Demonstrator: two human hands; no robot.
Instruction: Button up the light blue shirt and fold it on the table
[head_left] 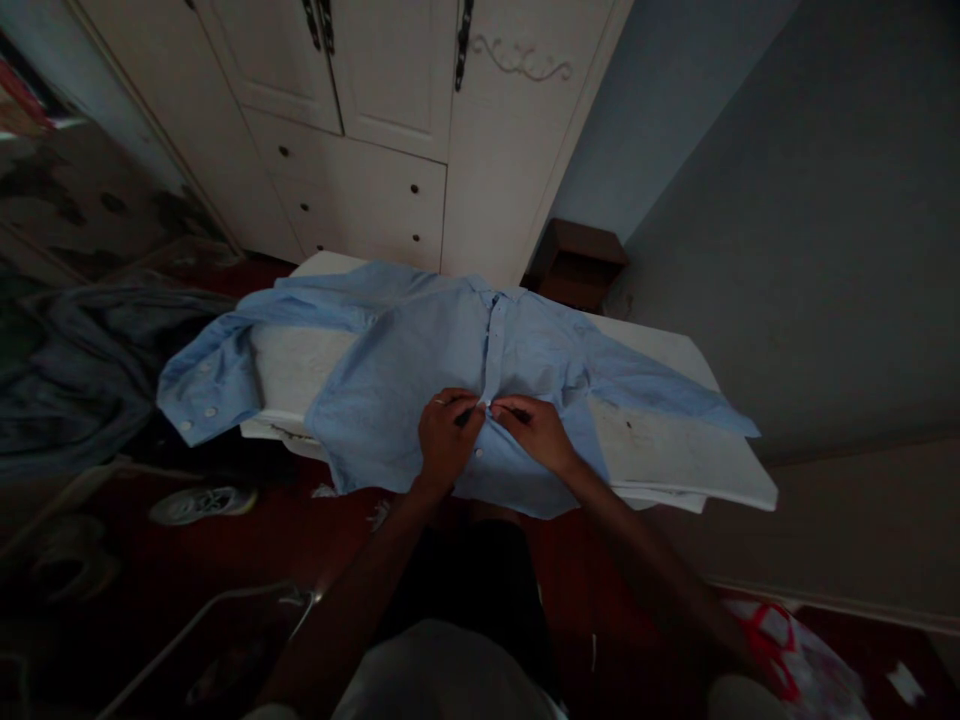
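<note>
A light blue button-up shirt [420,360] lies front-up on a white table [675,450], its sleeves spread to both sides and its left cuff hanging off the edge. My left hand [446,435] and my right hand [534,428] meet at the button placket low on the shirt. Both pinch the fabric edges around a white button between them. The buttons above that spot look fastened.
A white wardrobe [390,130] with drawers stands behind the table. A brown wooden box [577,262] sits at the wall corner. Dark clothes [82,370] pile at the left, with a shoe [199,503] on the red floor. A red-and-white bag [787,640] lies at lower right.
</note>
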